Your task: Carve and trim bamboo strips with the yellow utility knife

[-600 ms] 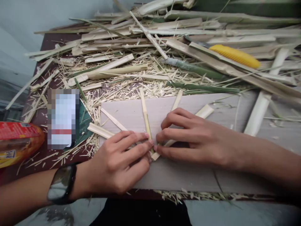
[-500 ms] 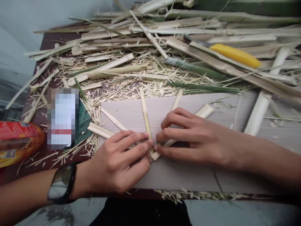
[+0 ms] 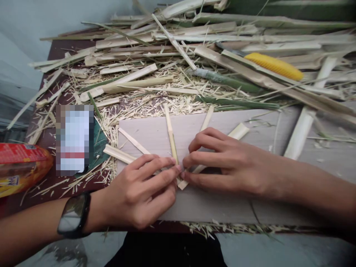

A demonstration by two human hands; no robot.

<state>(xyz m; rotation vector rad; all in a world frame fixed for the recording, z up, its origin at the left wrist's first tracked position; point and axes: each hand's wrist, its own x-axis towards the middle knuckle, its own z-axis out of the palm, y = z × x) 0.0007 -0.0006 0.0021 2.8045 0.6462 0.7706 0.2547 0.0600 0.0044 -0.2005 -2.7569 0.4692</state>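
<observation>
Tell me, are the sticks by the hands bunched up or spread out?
Spread out: beyond the left hand and right hand, the sticks fan across the board, with their far ends apart.

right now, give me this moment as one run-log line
left grip: over fanned strips near their ends | right grip: over right-side strips | under both: board | beyond: shavings, yellow handle | left edge: red package

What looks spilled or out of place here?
Thin, pale, wood-like shavings litter the dark brown tabletop beyond the flat grey board, with more along its near edge, as if unswept. A textured yellow handle lies slanted among long, split, pale strips, perhaps left there carelessly.
</observation>
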